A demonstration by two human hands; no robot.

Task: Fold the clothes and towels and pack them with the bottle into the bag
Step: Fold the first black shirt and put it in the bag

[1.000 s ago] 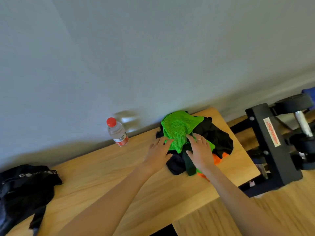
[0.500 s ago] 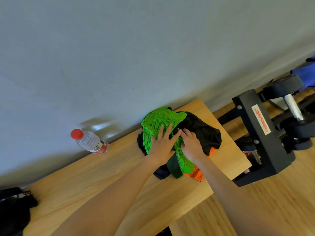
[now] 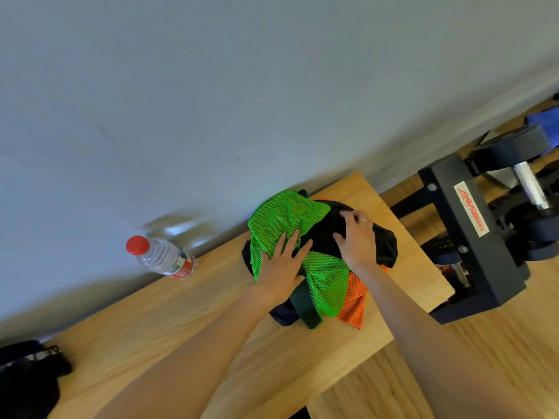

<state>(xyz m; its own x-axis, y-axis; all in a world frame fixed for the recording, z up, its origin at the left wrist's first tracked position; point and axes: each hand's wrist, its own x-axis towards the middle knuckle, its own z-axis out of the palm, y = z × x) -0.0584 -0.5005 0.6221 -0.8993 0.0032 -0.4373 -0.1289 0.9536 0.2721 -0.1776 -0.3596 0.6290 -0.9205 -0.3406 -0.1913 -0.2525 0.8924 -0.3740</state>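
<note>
A heap of clothes lies at the right end of the wooden table (image 3: 181, 322): a bright green mesh garment (image 3: 281, 219) on top, a black garment (image 3: 384, 246) beside it and an orange mesh piece (image 3: 355, 300) underneath. My left hand (image 3: 282, 264) lies flat on the green mesh with its fingers spread. My right hand (image 3: 357, 240) rests on the black garment, its fingers bent into the cloth. A clear water bottle (image 3: 160, 257) with a red cap stands by the wall, left of the heap. The black bag (image 3: 27, 376) sits at the table's far left edge.
A grey wall runs right behind the table. A black dumbbell rack (image 3: 472, 237) with dumbbells stands on the wooden floor close to the table's right end. Something blue (image 3: 544, 119) lies at the far right.
My right hand has moved from the green mesh up onto the black garment. My left hand has stayed on the green mesh. The view has swung left, bringing the bag back in.
</note>
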